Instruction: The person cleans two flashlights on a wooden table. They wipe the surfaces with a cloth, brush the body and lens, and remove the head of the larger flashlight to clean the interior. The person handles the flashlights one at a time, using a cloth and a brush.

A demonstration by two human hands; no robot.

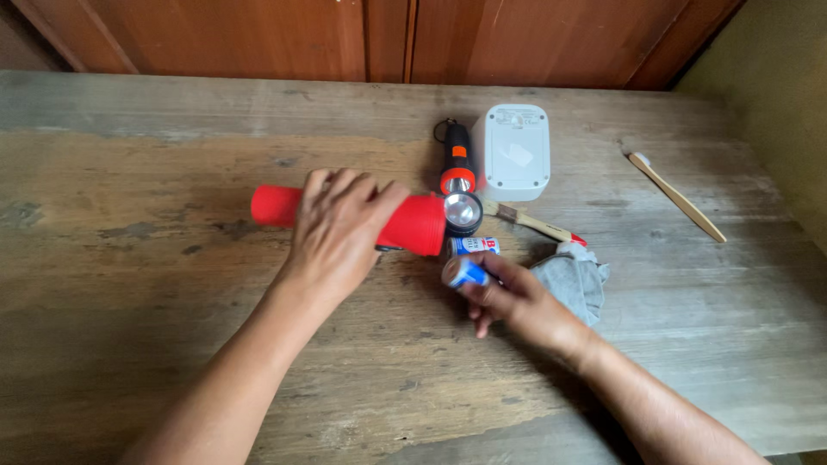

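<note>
Two flashlights: a big red one [413, 222] under the left hand [340, 228] and a small black-and-orange one [457, 172] just beyond. Two batteries: one [465, 272] in the right hand [508, 297], another [474, 246] beside it. One white box [516, 151], one paintbrush [530, 223], one grey cloth [573, 280], one wooden toothbrush [676, 196].

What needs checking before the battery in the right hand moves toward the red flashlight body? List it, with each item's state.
1. Left hand has a grip on the red flashlight body: ok, the fingers wrap over its middle.
2. Right hand has a grip on the blue and white battery: ok, pinched at the fingertips.
3. Wide end of the body faces the battery: ok, it points right, close to it.
4. That end is open and the tube empty: cannot tell, the inside is hidden.
5. Second battery within reach: ok, it lies on the table beside the wide end.
6. Battery polarity: cannot tell.
</note>
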